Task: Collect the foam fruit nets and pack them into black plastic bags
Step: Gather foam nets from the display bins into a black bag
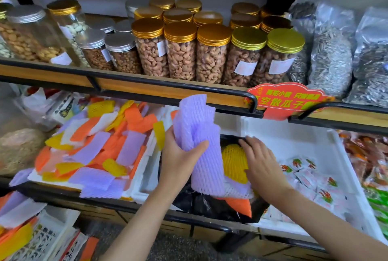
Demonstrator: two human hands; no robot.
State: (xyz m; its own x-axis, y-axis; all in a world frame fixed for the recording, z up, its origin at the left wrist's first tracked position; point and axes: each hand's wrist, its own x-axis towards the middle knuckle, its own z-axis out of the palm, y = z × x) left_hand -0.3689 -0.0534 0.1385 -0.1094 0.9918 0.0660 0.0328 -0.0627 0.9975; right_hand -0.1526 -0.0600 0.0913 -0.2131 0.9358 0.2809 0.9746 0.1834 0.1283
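My left hand [180,156] grips a bunch of purple foam nets [197,130] upright over the black plastic bag [201,204], their lower ends reaching into it. My right hand [260,162] lies on the yellow foam nets [234,161] inside the bag, fingers stretched toward the bag's far rim. An orange net [239,206] and a white net [237,191] lie at the bag's near side. A heap of loose purple, orange, yellow and white nets [98,145] fills the white foam tray [136,185] to the left.
Above runs a shelf with a black rail [168,86], carrying gold- and silver-lidded nut jars [182,51] and seed bags [331,55]. A red price sign [287,99] hangs on it. Right of the bag, a white foam box [344,168] holds small snack packets. More nets lie lower left.
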